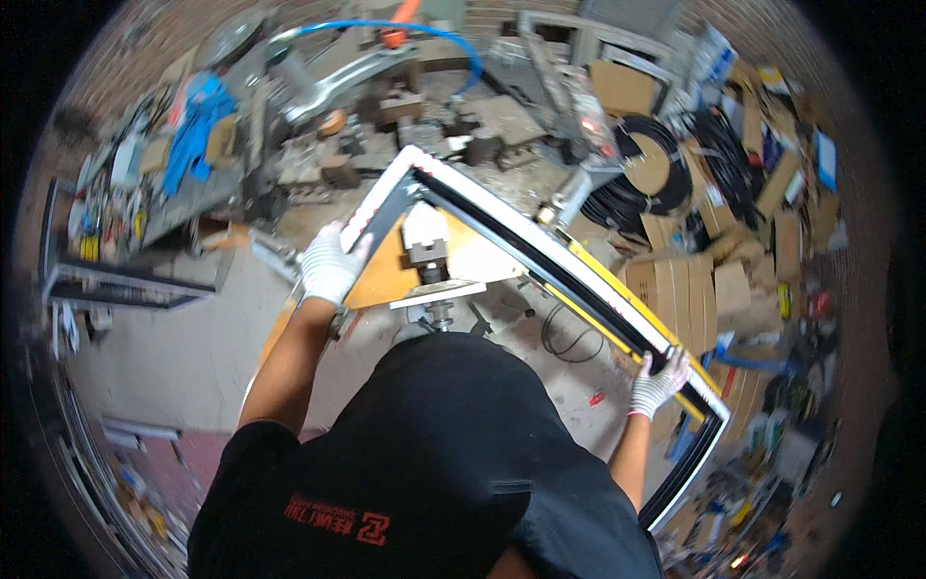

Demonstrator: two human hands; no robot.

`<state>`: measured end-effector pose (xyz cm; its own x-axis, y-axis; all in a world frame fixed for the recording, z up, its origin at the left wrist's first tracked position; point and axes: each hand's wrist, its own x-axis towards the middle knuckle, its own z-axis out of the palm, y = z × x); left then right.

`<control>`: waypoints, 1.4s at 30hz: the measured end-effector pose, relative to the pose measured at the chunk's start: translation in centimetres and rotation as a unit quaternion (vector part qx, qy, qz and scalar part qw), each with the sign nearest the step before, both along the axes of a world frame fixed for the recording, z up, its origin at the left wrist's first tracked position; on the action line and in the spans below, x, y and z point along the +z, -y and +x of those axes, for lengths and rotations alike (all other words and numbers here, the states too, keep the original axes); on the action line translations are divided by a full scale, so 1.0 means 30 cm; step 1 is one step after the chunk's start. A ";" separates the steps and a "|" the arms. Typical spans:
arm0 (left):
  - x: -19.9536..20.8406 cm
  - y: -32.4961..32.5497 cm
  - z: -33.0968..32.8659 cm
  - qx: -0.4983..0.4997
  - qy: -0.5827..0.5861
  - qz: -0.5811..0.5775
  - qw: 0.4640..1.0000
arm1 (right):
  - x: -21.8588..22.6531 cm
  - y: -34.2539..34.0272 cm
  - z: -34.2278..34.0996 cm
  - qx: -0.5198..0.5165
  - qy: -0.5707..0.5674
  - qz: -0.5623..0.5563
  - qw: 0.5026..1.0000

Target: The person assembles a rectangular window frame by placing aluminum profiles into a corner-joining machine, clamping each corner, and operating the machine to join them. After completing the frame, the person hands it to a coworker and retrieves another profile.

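Workshop: seen from the head, a brick wall (pixel 125 58) backs a cluttered room, with cardboard boxes (pixel 685 289) and black coils (pixel 617 207) at the right.
Back bench: metal blocks and scrap crowd it; a blue hose (pixel 473 63) arches over its far edge, and a blue cloth (pixel 198 125) hangs toward its left end.
Machine table: orange-yellow table (pixel 376 280) in front of the person, a metal clamp block (pixel 427 253) standing near its middle.
Window frame: a white-and-black profile frame (pixel 579 280), apparently of window type, slants across the machine table, one corner toward the far edge with the clamp block inside its angle. The long bar reaches out past the table's right edge to a second corner; whether the frame rests on the table I cannot tell.
Left hand: gloved, this hand (pixel 333 262) grasps the short left bar, near the table's left edge.
Right hand: gloved too, this hand (pixel 661 384) is wrapped round the long bar, just short of the second corner.
Handling: probably stiff and fairly light for its span, but awkward to balance; smooth faces may slip or scratch.
Where to hold: one grip on each bar, well apart, fingers clear of the clamp block.
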<state>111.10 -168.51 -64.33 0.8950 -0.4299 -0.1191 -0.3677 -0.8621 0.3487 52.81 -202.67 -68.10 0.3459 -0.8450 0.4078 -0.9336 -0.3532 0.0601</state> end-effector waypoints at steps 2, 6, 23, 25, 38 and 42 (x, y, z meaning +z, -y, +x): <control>0.010 0.002 -0.018 -0.007 0.015 -0.048 0.999 | 0.024 -0.033 -0.221 -0.111 -0.018 -0.019 0.993; -0.004 0.023 -0.036 -0.034 -0.014 -0.078 0.996 | 0.076 -0.140 -0.733 -0.350 -0.100 0.023 0.931; -0.109 -0.036 0.195 0.029 -0.097 -0.026 0.994 | 0.170 -0.115 -1.364 -0.584 0.085 0.275 0.759; -0.112 -0.043 0.207 0.041 -0.094 -0.004 0.995 | 0.189 -0.113 -1.370 -0.592 0.076 0.255 0.761; 0.014 -0.023 -0.013 0.048 -0.059 -0.038 0.996 | 0.291 0.007 -1.433 -0.463 0.127 0.246 0.842; 0.039 -0.029 -0.001 0.089 0.019 0.055 0.994 | 0.202 0.135 -1.504 -0.458 0.055 0.233 0.856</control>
